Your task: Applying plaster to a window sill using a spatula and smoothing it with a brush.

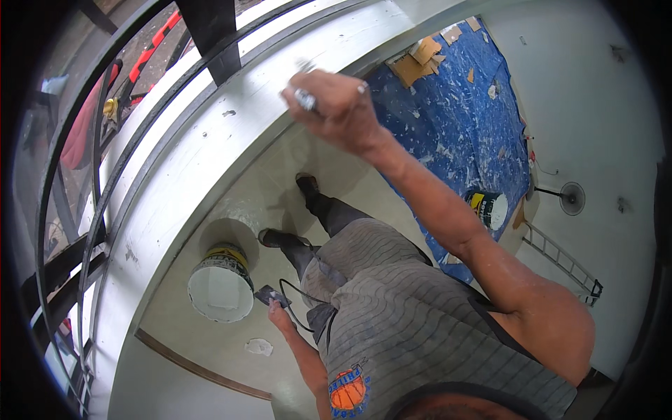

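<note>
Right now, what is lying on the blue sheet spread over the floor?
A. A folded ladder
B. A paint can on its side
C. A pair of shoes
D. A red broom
B: a paint can with a yellow-and-dark label lies tipped on its side near the edge of the paint-spattered blue sheet.

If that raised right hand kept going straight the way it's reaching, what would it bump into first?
Most likely the white painted beam just beyond it. The right hand, gripping a small metal tool, already looks almost against that surface, though the fisheye view leaves the gap unclear.
</note>
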### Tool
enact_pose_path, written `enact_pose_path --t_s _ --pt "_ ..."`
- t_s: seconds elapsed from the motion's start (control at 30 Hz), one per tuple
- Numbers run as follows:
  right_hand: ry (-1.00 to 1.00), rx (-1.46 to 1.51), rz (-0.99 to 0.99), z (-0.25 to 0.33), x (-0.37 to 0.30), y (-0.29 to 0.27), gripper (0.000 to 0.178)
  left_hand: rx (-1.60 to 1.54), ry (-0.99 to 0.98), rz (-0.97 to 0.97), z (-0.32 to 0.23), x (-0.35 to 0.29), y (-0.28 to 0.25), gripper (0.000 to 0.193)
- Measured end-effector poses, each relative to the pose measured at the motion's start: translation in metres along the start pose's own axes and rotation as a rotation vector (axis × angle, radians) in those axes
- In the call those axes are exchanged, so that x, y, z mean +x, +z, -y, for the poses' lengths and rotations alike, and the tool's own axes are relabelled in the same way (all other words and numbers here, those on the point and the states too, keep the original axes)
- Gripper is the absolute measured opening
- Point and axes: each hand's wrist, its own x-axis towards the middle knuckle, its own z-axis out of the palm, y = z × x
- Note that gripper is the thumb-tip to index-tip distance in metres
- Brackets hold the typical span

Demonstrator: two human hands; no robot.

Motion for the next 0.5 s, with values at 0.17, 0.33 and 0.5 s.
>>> enact_pose_path --t_s 0.17,0.33,0.5 --pt "0.201 0.259 0.011 -0.053 -0.001 -0.015 0.017 -0.018 0.042 0.004 0.001 0.003 -0.002 0.042" --pt "0.833 0.417 -0.174 -0.113 0.021 -0.054 0.028 -0.029 0.054 -0.003 0.01 0.005 -0.004 0.043" --pt "0.724 0.405 -0.203 -0.11 0.026 -0.055 0.031 -0.066 -0.029 -0.012 0.016 0.008 0.0 0.044"
